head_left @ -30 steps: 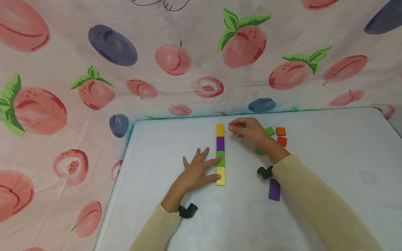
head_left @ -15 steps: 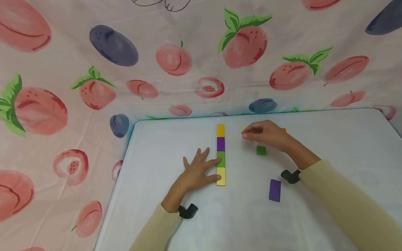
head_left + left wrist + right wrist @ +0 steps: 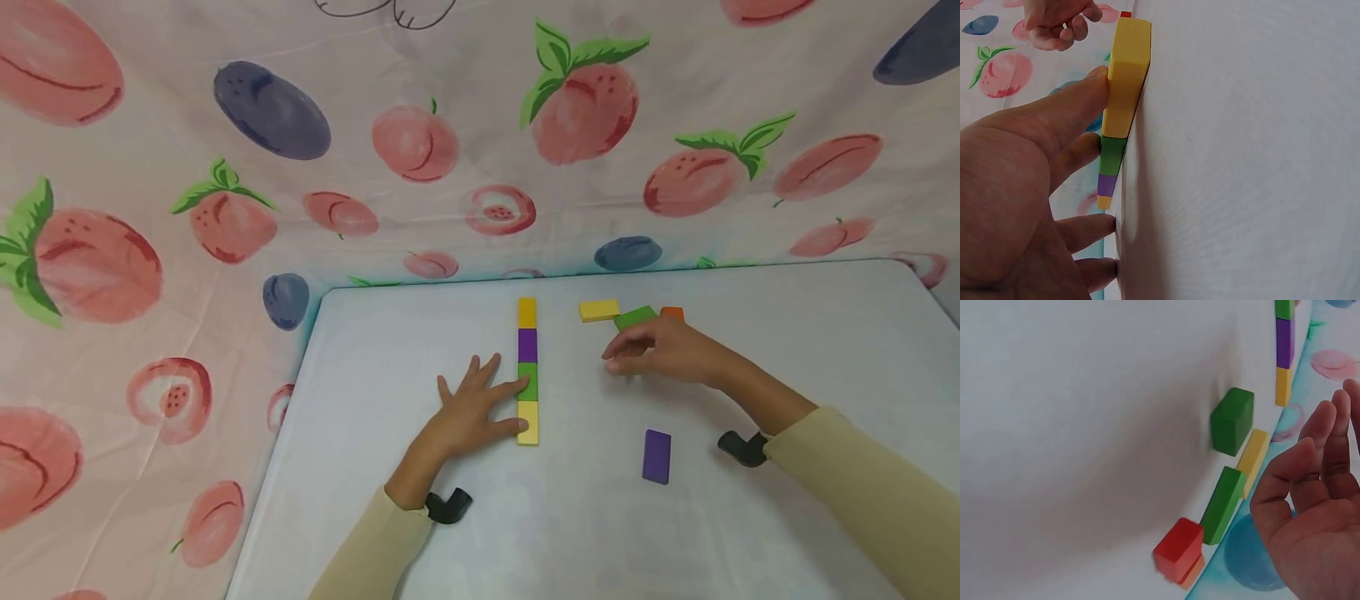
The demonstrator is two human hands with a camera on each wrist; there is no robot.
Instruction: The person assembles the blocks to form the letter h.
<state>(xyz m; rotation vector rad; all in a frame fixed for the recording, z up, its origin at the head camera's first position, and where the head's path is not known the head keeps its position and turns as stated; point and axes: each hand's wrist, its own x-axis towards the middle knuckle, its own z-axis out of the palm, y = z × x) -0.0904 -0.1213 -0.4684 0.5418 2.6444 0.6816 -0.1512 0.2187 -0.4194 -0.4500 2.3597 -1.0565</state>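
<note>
Your right hand (image 3: pixel 663 354) has shifted nearer you, loosely bent, seemingly empty; your spread left hand (image 3: pixel 467 419) touches the block row (image 3: pixel 528 346); beyond, near the right hand, the upright green block (image 3: pixel 1232 422), probably light and stiff, suits side pinching.

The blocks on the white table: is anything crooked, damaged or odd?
Nothing looks damaged. The row of blocks the left hand touches looks straight. Only the loose purple block stands out a little, lying apart from the other loose blocks.
</note>
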